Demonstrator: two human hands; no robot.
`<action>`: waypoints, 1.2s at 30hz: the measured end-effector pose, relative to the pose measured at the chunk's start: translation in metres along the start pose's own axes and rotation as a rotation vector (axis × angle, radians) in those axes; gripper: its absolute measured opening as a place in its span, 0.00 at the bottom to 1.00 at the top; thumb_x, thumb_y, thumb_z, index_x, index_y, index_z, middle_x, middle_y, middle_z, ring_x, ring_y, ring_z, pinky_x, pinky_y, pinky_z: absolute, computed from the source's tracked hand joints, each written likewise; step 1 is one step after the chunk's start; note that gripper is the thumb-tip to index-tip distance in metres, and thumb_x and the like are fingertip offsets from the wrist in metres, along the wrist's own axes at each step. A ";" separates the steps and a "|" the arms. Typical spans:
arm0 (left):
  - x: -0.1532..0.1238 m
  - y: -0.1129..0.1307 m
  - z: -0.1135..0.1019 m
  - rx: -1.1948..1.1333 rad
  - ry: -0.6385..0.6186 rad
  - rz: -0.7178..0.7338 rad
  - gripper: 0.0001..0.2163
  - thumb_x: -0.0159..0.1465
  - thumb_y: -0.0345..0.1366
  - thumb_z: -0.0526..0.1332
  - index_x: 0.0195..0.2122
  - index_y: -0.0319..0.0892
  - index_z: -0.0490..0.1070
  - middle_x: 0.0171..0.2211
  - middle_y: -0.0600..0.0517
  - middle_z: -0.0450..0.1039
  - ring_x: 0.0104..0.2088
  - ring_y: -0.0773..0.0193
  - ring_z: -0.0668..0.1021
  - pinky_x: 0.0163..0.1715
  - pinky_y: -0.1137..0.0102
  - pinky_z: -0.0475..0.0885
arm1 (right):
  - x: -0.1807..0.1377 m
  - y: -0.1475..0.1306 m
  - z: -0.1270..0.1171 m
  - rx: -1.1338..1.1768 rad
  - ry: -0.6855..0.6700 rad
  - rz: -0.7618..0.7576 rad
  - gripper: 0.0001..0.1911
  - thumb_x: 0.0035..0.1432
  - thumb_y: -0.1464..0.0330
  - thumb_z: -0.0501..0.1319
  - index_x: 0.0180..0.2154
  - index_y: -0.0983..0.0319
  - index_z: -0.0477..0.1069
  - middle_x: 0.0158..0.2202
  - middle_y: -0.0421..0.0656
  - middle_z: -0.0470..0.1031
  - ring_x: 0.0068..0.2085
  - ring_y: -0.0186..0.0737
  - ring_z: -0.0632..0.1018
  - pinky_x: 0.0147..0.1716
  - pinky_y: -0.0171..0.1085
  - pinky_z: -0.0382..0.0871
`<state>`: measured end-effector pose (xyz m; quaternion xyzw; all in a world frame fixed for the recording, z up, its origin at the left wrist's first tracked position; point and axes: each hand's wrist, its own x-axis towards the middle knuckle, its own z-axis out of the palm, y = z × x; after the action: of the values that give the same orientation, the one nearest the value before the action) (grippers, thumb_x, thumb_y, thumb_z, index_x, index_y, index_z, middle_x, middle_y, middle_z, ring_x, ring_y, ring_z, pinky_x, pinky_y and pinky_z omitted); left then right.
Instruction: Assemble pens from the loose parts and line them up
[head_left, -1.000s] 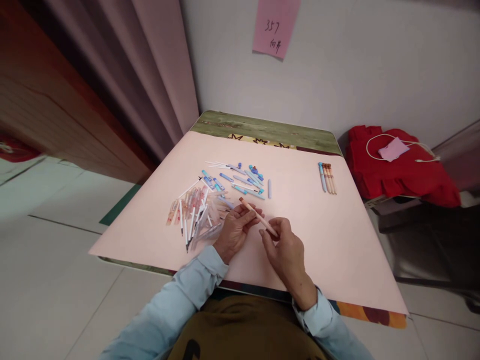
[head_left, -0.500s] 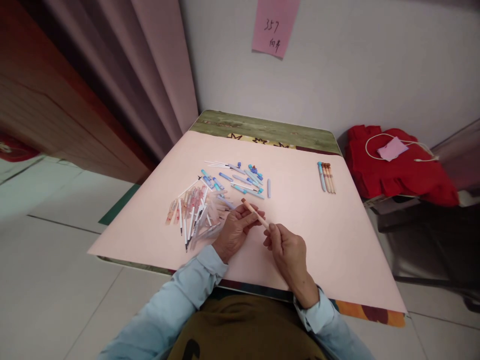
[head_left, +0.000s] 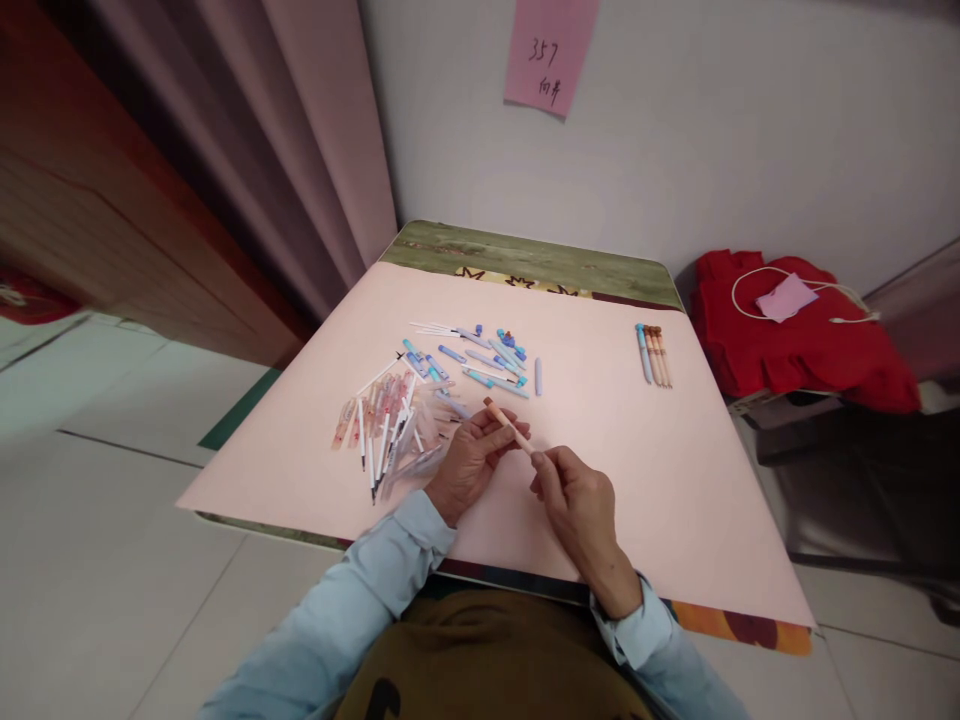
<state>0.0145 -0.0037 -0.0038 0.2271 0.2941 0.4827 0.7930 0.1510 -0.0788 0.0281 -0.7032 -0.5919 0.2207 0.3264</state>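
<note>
In the head view, a tan pen [head_left: 510, 426] is held slantwise between two hands over a pale pink sheet [head_left: 675, 480]. Its barrel is pinched between the thumb and fingers of the left hand [head_left: 474, 455], the brown end being left exposed and pointed away from the body; its nearer end is gripped between the thumb and curled fingers of the right hand [head_left: 581, 500], and is mostly covered by them. To the left of the pen, clear pinkish plastic pieces [head_left: 384, 395] are heaped, with white refills [head_left: 371, 465] strewn among them. Beyond the pen and mostly leftward, blue and lavender pen parts [head_left: 480, 357] are scattered; a single lavender piece [head_left: 538, 377] is set apart, slightly to the pen's right. Well to the right of the pen and farther off, four finished-looking pens [head_left: 654, 357] are laid side by side, one blue-topped and three brown-topped. Farther right still, a red cloth [head_left: 832, 360] is topped by a small pink paper [head_left: 786, 298].
</note>
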 end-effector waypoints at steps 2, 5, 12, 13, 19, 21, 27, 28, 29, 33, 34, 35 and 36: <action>0.000 0.000 0.000 0.005 0.000 -0.001 0.10 0.53 0.28 0.71 0.36 0.37 0.75 0.33 0.50 0.79 0.36 0.66 0.80 0.41 0.72 0.73 | 0.000 0.000 0.000 0.016 -0.034 0.010 0.22 0.69 0.56 0.49 0.30 0.59 0.74 0.22 0.37 0.76 0.23 0.33 0.75 0.25 0.31 0.61; -0.001 0.000 0.000 0.006 0.005 0.002 0.10 0.53 0.28 0.71 0.36 0.37 0.75 0.32 0.50 0.79 0.36 0.66 0.80 0.41 0.72 0.73 | 0.001 0.001 0.000 0.021 -0.056 0.013 0.23 0.69 0.55 0.48 0.31 0.58 0.75 0.22 0.37 0.76 0.24 0.33 0.76 0.25 0.31 0.61; 0.000 0.000 0.001 0.033 -0.003 0.000 0.14 0.52 0.29 0.73 0.39 0.37 0.75 0.32 0.49 0.80 0.35 0.65 0.80 0.41 0.71 0.72 | 0.000 0.001 0.002 -0.073 0.102 -0.044 0.14 0.61 0.55 0.60 0.35 0.59 0.73 0.24 0.36 0.76 0.23 0.34 0.75 0.24 0.31 0.60; 0.000 0.000 0.001 0.036 -0.009 -0.005 0.14 0.52 0.30 0.72 0.39 0.37 0.76 0.32 0.49 0.80 0.35 0.65 0.80 0.41 0.71 0.72 | 0.000 0.001 0.003 -0.074 0.115 -0.051 0.14 0.61 0.55 0.59 0.33 0.59 0.72 0.24 0.36 0.76 0.23 0.33 0.75 0.24 0.31 0.60; 0.000 -0.001 0.004 0.083 -0.017 -0.027 0.09 0.54 0.34 0.72 0.34 0.35 0.78 0.33 0.46 0.80 0.36 0.63 0.79 0.44 0.68 0.72 | -0.001 0.000 0.006 -0.103 0.185 -0.086 0.14 0.62 0.56 0.58 0.34 0.60 0.72 0.26 0.39 0.78 0.25 0.36 0.76 0.25 0.32 0.60; 0.000 -0.001 0.004 0.104 -0.009 -0.027 0.08 0.53 0.34 0.72 0.32 0.35 0.79 0.33 0.46 0.80 0.35 0.64 0.79 0.43 0.68 0.71 | -0.002 0.000 0.005 -0.102 0.172 -0.085 0.15 0.62 0.55 0.58 0.34 0.60 0.72 0.25 0.39 0.77 0.24 0.35 0.76 0.25 0.31 0.60; -0.001 -0.001 0.001 0.121 -0.038 -0.040 0.07 0.54 0.34 0.71 0.32 0.36 0.81 0.34 0.45 0.80 0.35 0.63 0.79 0.43 0.68 0.71 | -0.003 -0.001 0.001 0.004 0.085 -0.015 0.16 0.62 0.54 0.58 0.34 0.59 0.74 0.23 0.39 0.77 0.24 0.35 0.76 0.25 0.31 0.63; -0.001 0.000 0.000 0.131 -0.042 -0.039 0.07 0.54 0.34 0.71 0.32 0.36 0.81 0.34 0.45 0.80 0.35 0.63 0.79 0.43 0.68 0.71 | -0.002 -0.001 0.001 0.050 0.053 0.000 0.16 0.62 0.54 0.58 0.34 0.59 0.74 0.23 0.39 0.77 0.24 0.35 0.76 0.26 0.31 0.64; -0.001 0.000 0.000 0.138 -0.045 -0.036 0.07 0.55 0.35 0.71 0.32 0.36 0.81 0.35 0.45 0.80 0.35 0.63 0.79 0.43 0.68 0.71 | -0.002 -0.001 0.000 0.113 0.017 0.017 0.16 0.62 0.54 0.58 0.34 0.59 0.74 0.23 0.39 0.77 0.24 0.35 0.76 0.26 0.31 0.65; -0.003 0.000 0.000 0.150 -0.061 -0.031 0.07 0.55 0.35 0.70 0.32 0.36 0.81 0.35 0.44 0.80 0.37 0.62 0.79 0.43 0.68 0.71 | 0.002 0.001 0.001 0.522 -0.178 0.158 0.18 0.61 0.52 0.59 0.32 0.61 0.73 0.22 0.40 0.75 0.22 0.34 0.74 0.24 0.32 0.67; -0.003 0.000 -0.001 0.148 -0.068 -0.034 0.07 0.56 0.35 0.70 0.32 0.36 0.81 0.35 0.44 0.80 0.37 0.62 0.78 0.43 0.68 0.71 | 0.002 0.002 0.002 0.638 -0.232 0.209 0.19 0.60 0.52 0.59 0.32 0.61 0.72 0.21 0.40 0.74 0.21 0.34 0.74 0.23 0.32 0.67; -0.003 0.000 -0.001 0.146 -0.076 -0.040 0.07 0.56 0.35 0.70 0.32 0.36 0.80 0.35 0.44 0.80 0.36 0.62 0.78 0.42 0.68 0.71 | 0.003 0.002 0.003 0.743 -0.282 0.261 0.20 0.60 0.51 0.59 0.32 0.62 0.72 0.20 0.39 0.73 0.20 0.33 0.72 0.22 0.31 0.66; -0.003 0.000 -0.001 0.143 -0.086 -0.047 0.07 0.57 0.35 0.69 0.32 0.36 0.80 0.35 0.44 0.80 0.35 0.63 0.78 0.41 0.68 0.71 | 0.004 0.003 0.004 0.831 -0.327 0.312 0.21 0.59 0.50 0.59 0.32 0.63 0.72 0.20 0.39 0.72 0.19 0.32 0.71 0.21 0.31 0.64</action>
<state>0.0125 -0.0065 -0.0038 0.2967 0.2989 0.4314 0.7978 0.1512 -0.0745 0.0237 -0.5496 -0.3841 0.5932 0.4456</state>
